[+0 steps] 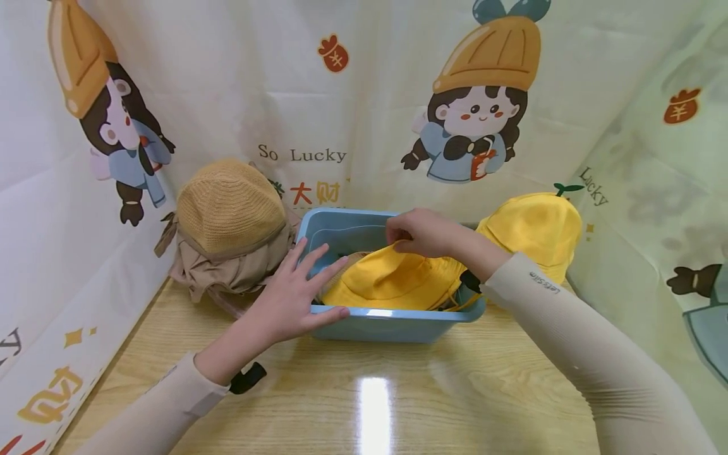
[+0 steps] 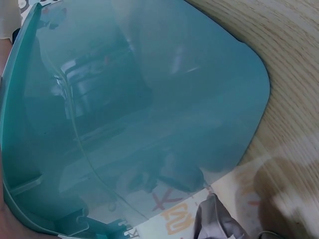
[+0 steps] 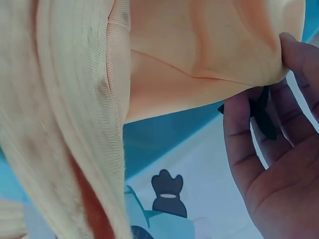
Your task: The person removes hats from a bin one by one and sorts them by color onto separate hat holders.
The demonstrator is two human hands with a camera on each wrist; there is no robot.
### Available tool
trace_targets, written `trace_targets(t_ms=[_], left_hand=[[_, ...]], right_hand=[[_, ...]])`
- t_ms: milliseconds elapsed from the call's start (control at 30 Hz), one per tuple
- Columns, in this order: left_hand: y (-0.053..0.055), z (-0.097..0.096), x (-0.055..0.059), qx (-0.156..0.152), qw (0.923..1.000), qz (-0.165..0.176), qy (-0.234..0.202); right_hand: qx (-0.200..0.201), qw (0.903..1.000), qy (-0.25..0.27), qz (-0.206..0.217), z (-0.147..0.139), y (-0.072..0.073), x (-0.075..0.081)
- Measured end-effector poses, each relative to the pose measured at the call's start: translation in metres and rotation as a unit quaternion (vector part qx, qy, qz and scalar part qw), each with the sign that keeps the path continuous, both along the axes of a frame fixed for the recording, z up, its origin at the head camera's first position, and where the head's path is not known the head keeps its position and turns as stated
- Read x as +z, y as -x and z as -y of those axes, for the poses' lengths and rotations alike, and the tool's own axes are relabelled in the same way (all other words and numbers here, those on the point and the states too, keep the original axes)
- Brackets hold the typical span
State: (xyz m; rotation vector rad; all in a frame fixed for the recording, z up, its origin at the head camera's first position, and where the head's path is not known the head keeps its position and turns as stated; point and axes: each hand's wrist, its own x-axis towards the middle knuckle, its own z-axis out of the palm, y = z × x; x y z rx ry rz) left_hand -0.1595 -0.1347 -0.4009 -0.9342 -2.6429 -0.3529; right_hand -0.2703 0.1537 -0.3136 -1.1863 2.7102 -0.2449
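A light blue plastic bin (image 1: pixel 375 330) stands on the table, its outer wall (image 2: pixel 174 99) filling the left wrist view. Inside lies a yellow bucket hat (image 1: pixel 392 281), brim toward the front, partly over a tan woven piece (image 1: pixel 351 260). My right hand (image 1: pixel 423 234) reaches over the bin and pinches the hat's crown. In the right wrist view, thumb and fingers of that hand (image 3: pixel 284 174) grip the crown's end, a dark green sprout (image 3: pixel 264 117) between the fingers. Fingers spread, my left hand (image 1: pixel 287 297) rests at the bin's front left rim.
Left of the bin, a tan woven hat (image 1: pixel 227 205) sits on a brown cloth hat (image 1: pixel 222 268). Another yellow hat (image 1: pixel 537 227) with a green sprout (image 1: pixel 567 188) stands at the right. Printed curtains (image 1: pixel 370 95) close in the wood-grain table (image 1: pixel 478 379) behind and at both sides.
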Motion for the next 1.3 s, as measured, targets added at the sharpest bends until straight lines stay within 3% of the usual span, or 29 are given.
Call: trace_targets(t_ms=[533,900,1300], left_hand=[[0.003,0.000,-0.001,0.002,1.0000,-0.003,-0.002],[0.002,0.000,-0.002,0.003,0.9998,0.012,-0.013],[0.001,0.000,-0.002,0.007,0.9999,0.006,-0.012]], right_hand=[[0.040,0.9961,0.043,-0.065,-0.009,-0.007,0.021],[0.017,0.9927,0.060,-0.103,-0.016,-0.012,0.039],[0.006,0.9877,0.074,-0.138,-0.023,-0.018,0.061]])
